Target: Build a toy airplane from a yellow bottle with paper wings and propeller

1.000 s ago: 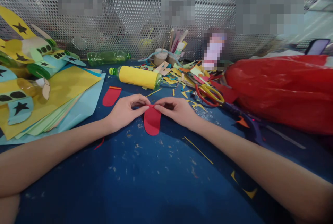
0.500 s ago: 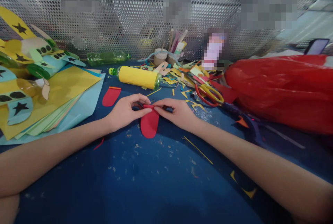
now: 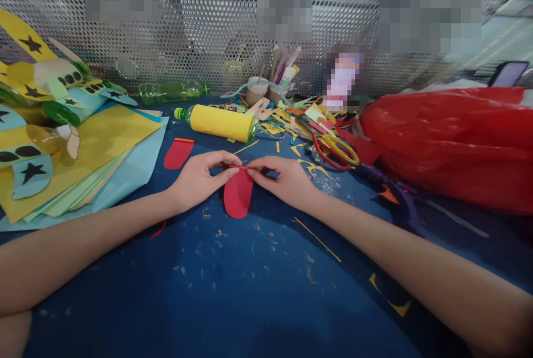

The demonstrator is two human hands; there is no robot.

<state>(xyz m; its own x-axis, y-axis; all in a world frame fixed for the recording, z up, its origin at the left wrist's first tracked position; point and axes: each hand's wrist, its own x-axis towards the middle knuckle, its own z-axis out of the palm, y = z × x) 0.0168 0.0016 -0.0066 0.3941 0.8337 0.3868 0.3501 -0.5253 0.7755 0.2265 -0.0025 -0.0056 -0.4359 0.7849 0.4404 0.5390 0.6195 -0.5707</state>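
Note:
Between my hands is a red paper piece (image 3: 238,197) with a rounded lower end and a narrow folded strip along its top edge. My left hand (image 3: 205,177) pinches the top left corner between thumb and fingers. At the top right corner, my right hand (image 3: 283,177) pinches the same edge. A second red paper piece (image 3: 178,155) of like shape, with an orange strip on top, lies on the table left of my left hand. Just beyond my hands, a green bottle wrapped in yellow paper (image 3: 220,122) rests on its side.
Paper sheets (image 3: 95,152) and decorated bottle planes (image 3: 75,89) fill the left. Scissors (image 3: 337,150) lie beside paper scraps (image 3: 287,119) at the back. A red plastic bag (image 3: 449,147) bulges on the right. A bare green bottle (image 3: 172,92) lies by the perforated metal screen (image 3: 200,41).
The red paper piece has shifted very slightly left and up, and my left thumb has drawn back a little along its top edge. My right hand keeps its pinch.

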